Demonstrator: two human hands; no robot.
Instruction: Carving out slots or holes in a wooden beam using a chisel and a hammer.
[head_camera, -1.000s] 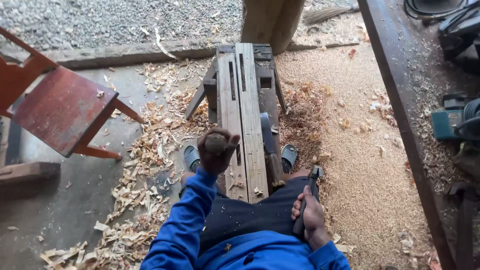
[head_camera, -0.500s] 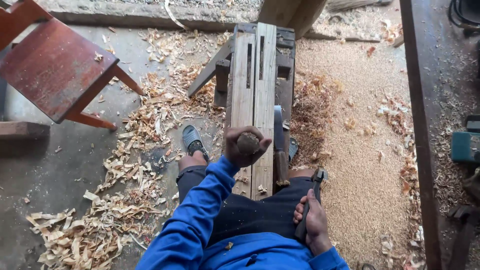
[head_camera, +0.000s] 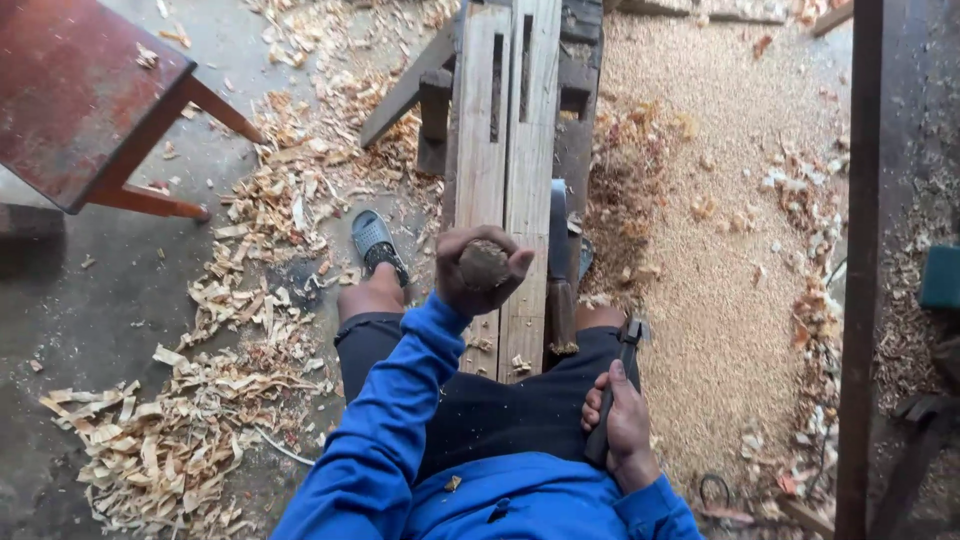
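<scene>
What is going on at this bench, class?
A person in a blue top sits astride a wooden bench. The left hand grips a round wooden handle end-on above the bench. The right hand holds a dark tool against the thigh. Wood shavings and sawdust cover the floor; a red chair stands nearby.
</scene>
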